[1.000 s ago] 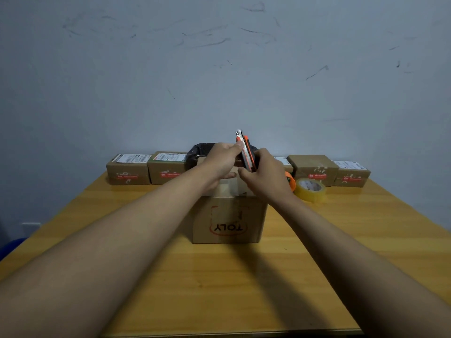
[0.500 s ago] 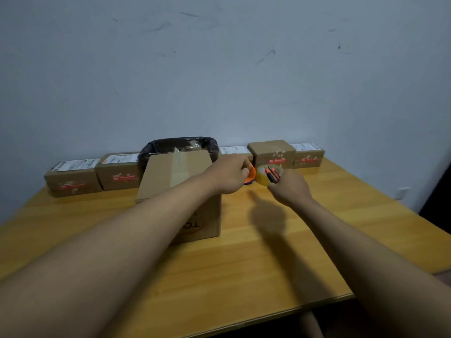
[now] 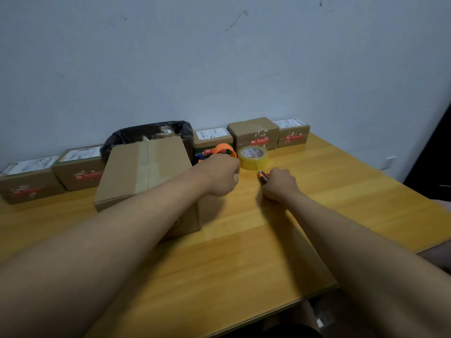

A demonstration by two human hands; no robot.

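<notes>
A taped cardboard box (image 3: 146,172) stands on the wooden table (image 3: 244,252), left of centre. My right hand (image 3: 279,184) rests low on the table and grips an orange and black utility knife (image 3: 263,177), whose tip sticks out toward the wall. My left hand (image 3: 223,175) hovers just right of the box with its fingers curled; nothing shows in it. An orange tape dispenser (image 3: 225,150) sits right behind my left hand. A roll of clear yellowish tape (image 3: 253,157) lies beside it.
Several small labelled parcels (image 3: 253,132) line the wall at the back. A bin lined with a black bag (image 3: 146,135) stands behind the big box. The table's front edge runs diagonally at the lower right.
My hands left the top of the big box and moved right. The right hand carried the knife down to the table near the tape roll. The view has swung to the right.
</notes>
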